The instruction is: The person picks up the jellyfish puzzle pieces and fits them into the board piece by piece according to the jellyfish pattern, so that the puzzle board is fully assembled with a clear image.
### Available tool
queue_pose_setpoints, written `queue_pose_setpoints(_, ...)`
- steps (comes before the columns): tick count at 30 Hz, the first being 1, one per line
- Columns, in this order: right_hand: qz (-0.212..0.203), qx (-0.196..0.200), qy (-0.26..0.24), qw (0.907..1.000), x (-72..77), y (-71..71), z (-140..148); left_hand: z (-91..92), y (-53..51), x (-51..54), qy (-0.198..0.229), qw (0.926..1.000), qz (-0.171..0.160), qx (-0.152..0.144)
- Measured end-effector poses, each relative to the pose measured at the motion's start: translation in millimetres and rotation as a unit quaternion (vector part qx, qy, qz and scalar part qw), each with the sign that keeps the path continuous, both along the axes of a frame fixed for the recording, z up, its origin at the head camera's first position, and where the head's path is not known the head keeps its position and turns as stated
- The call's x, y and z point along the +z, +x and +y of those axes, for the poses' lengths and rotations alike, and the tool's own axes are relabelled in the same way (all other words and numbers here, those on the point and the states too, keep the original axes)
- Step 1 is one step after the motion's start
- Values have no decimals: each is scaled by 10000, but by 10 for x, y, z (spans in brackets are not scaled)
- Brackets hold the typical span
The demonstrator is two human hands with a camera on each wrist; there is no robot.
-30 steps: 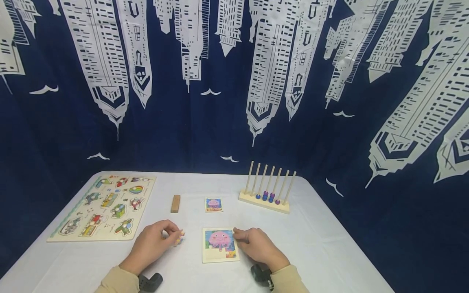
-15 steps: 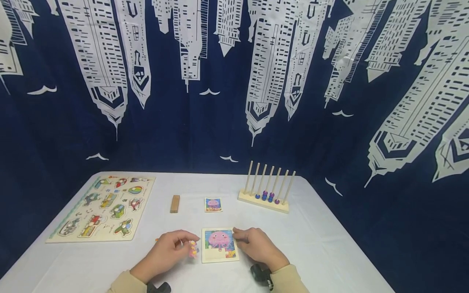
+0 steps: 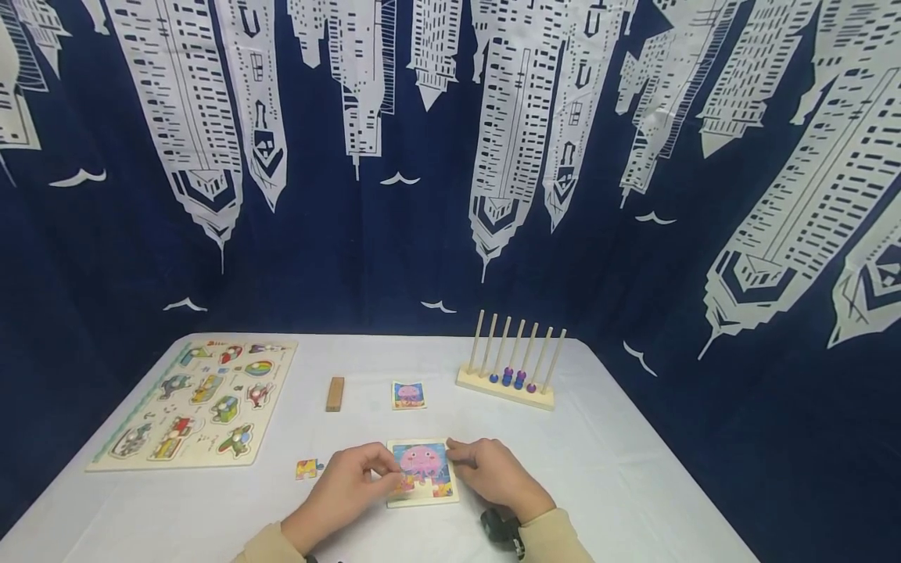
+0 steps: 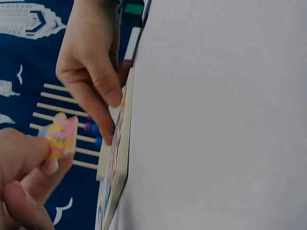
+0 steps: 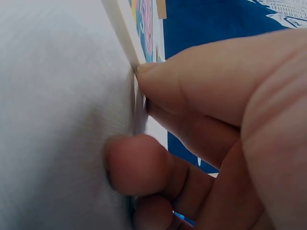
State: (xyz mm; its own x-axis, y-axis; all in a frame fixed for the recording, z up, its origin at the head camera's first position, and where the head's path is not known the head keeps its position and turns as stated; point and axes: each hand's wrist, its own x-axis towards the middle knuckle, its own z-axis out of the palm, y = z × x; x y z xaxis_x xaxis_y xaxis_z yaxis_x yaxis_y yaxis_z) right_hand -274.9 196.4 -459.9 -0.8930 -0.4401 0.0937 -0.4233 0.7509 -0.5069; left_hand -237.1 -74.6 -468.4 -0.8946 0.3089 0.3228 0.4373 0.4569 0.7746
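My left hand [image 3: 352,485] pinches a jigsaw piece [image 4: 62,136], pink, yellow and orange with rounded knobs, between thumb and fingertips. It is over the lower left of a small wooden puzzle board [image 3: 445,502] with a pink jellyfish picture. In the left wrist view the piece appears raised above the board. My right hand [image 3: 495,475] grips the board's right edge near its upper corner, with thumb and forefinger at the rim. A gap shows in the picture's bottom row. Another loose jigsaw piece [image 3: 306,469] lies on the cloth left of my left hand.
Behind the board lies a small jellyfish picture card [image 3: 409,396], with a wooden block [image 3: 335,394] to its left. A large vehicle peg puzzle [image 3: 263,407] covers the table's left side. At the back right stands a bead rack [image 3: 505,389] with upright pegs.
My left hand has moved right with its piece, from beside the board to over its lower left. The loose piece has come into view behind it. My right hand stays at the board.
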Motion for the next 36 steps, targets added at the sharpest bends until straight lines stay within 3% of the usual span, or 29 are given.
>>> queue_pose_setpoints(8,-19,-6,-20,10000,7,3,0,245,-43,-3,-397,9984,-251,308)
queue_pose_setpoints(13,-21,10,-36,10000,5,1,-11,312,-55,-57,-439,9983,-325,194)
queue_pose_setpoints(21,-26,-6,-16,10000,2,1,-8,348,-85,-146,-464,9988,-24,162)
queue_pose_setpoints(28,-28,-20,-3,10000,-4,-12,-9,361,-79,-202,-916,9941,313,485)
queue_pose_setpoints(36,-34,-11,32,10000,6,2,-8,373,-45,-185,-1154,9895,725,471)
